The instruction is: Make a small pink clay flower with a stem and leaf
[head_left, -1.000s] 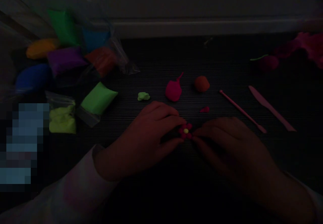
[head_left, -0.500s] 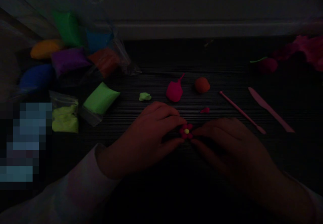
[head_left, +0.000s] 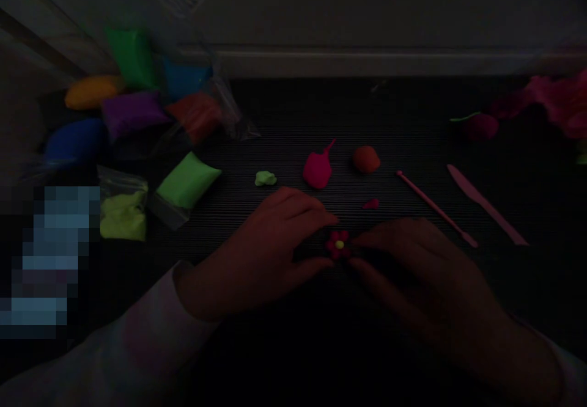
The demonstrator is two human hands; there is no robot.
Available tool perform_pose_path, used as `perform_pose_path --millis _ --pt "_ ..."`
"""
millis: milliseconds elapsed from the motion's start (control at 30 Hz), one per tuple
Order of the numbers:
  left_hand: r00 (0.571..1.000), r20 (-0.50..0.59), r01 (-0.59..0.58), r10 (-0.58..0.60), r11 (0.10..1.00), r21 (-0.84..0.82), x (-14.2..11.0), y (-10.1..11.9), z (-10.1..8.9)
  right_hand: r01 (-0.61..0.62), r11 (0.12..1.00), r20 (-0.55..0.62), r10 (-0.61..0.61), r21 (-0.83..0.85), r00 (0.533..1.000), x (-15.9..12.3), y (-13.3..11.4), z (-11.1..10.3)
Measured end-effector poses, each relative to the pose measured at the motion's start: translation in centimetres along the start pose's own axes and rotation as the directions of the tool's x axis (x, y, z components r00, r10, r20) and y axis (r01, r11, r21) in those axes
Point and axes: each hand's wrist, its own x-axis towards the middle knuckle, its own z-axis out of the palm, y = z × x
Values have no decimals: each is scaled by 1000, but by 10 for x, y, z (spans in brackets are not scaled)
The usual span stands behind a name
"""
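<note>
The scene is very dim. A tiny pink clay flower (head_left: pixel 338 244) with a yellow centre lies on the dark ribbed mat (head_left: pixel 284 126). My left hand (head_left: pixel 266 248) curls around it from the left, fingertips at its edge. From the right, my right hand (head_left: pixel 413 266) pinches at the flower with thumb and fingers. Just beyond lie a small pink clay scrap (head_left: pixel 371 203), a pink clay lump with a stem (head_left: pixel 317 168), an orange clay ball (head_left: pixel 365 159) and a small green clay bit (head_left: pixel 265 178).
A thin pink stick tool (head_left: pixel 433 208) and a pink plastic knife (head_left: pixel 486 205) lie to the right. Bagged clay in several colours (head_left: pixel 137 107) is piled at the back left, with a light green pack (head_left: pixel 187 181) nearer. More pink clay shapes (head_left: pixel 554 98) sit far right.
The view has shifted slightly, so everything sits a little lower in the picture. My left fingers have eased a little away from the flower; both hands stay around it.
</note>
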Motion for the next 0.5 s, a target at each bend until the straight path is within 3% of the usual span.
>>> perform_pose_path --millis 200,333,500 --pt "1000 -5 12 -12 1000 -10 1 0 1 -143 980 -193 114 -142 975 5 13 -3" --pt "1000 -18 0 0 1000 -3 1 2 2 -217 950 -191 176 -223 966 11 18 1" --pt "999 -40 -4 4 1000 3 1 3 2 -214 940 -182 169 -267 969 17 14 5"
